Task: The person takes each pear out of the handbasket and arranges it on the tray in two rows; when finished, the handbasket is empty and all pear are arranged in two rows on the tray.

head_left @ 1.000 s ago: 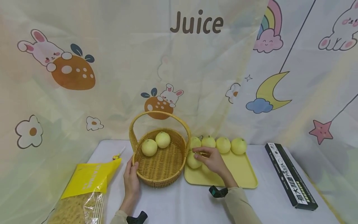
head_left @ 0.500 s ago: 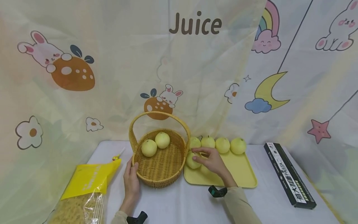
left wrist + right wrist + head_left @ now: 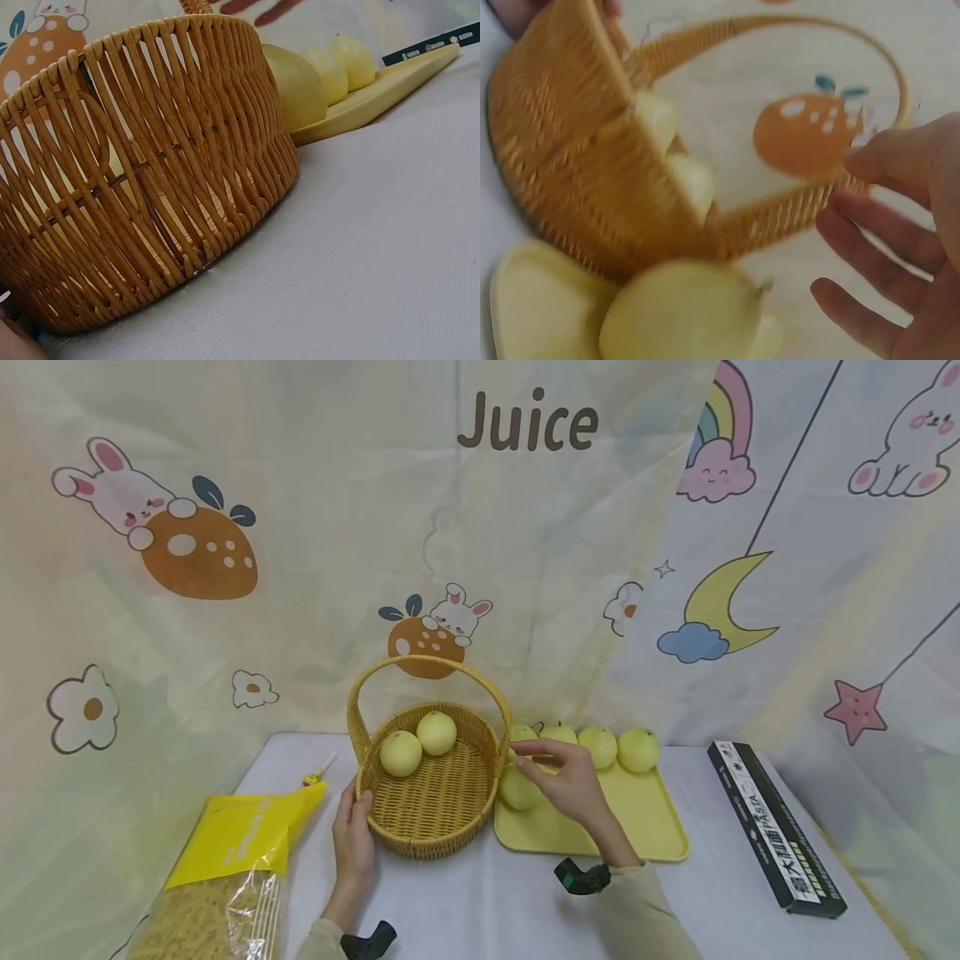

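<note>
Pear point(image 3: 516, 792), right of center, low in frame, sits on yellow tray point(image 3: 630, 839) under right hand point(image 3: 567, 782), fingers apart, holding nothing. Off-center pinch could roll it; low lift could snag wicker basket point(image 3: 442, 806), left hand point(image 3: 352, 850) clamped on its left side.

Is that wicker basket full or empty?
Neither: the wicker basket is only partly filled. Two pale fruits lie inside, toward the back left, and much of its woven floor shows bare.
</note>
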`<action>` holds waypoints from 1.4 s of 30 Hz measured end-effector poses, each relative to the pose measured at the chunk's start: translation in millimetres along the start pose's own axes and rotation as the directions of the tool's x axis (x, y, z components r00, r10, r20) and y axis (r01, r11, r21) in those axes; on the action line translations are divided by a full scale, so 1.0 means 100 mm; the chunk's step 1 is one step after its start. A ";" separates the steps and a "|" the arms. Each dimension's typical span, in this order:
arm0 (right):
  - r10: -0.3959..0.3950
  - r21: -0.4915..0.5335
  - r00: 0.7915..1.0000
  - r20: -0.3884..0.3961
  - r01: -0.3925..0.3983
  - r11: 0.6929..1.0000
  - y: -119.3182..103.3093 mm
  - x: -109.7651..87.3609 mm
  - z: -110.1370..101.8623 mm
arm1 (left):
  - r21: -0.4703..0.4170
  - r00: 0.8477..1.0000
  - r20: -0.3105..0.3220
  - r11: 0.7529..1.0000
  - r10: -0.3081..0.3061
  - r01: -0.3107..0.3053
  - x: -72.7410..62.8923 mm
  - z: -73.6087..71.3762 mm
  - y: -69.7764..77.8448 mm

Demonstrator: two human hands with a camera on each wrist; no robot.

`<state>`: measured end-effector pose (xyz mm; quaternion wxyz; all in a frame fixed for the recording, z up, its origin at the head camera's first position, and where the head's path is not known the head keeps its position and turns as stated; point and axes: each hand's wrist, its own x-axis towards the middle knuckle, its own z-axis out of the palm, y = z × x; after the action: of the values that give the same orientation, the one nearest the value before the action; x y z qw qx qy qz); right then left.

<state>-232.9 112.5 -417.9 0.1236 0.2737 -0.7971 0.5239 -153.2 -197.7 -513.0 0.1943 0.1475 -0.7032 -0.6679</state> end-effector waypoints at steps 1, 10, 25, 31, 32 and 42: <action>-0.021 -0.024 1.000 -0.010 0.021 0.999 -0.05 0.00 0.01 | -0.001 1.000 -0.003 1.000 0.003 -0.003 0.00 0.00 0.00; -0.092 -0.055 0.996 0.010 0.092 0.994 -0.37 0.01 0.15 | 0.005 1.000 0.000 1.000 -0.021 0.021 0.02 0.00 0.01; -0.002 0.115 0.970 0.245 -0.027 0.993 -0.54 0.30 0.88 | -0.017 1.000 0.005 0.999 -0.031 0.031 0.00 -0.04 0.01; 0.074 0.010 0.940 0.332 -0.083 0.997 -0.54 0.62 1.04 | 0.004 1.000 -0.001 1.000 -0.024 0.024 0.00 -0.02 0.02; 0.088 -0.010 0.933 0.350 -0.090 0.996 -0.52 0.67 1.07 | 0.005 1.000 -0.002 1.000 -0.024 0.024 0.00 -0.02 0.03; 0.168 -0.198 0.902 0.399 -0.094 0.976 -0.33 0.92 1.54 | -0.017 1.000 0.010 1.000 -0.019 0.019 0.00 -0.02 0.02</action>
<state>-275.6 -64.9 -412.7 -0.0598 0.3122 -0.8644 0.3896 -151.9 -199.8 -510.5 0.1858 0.1492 -0.6970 -0.6763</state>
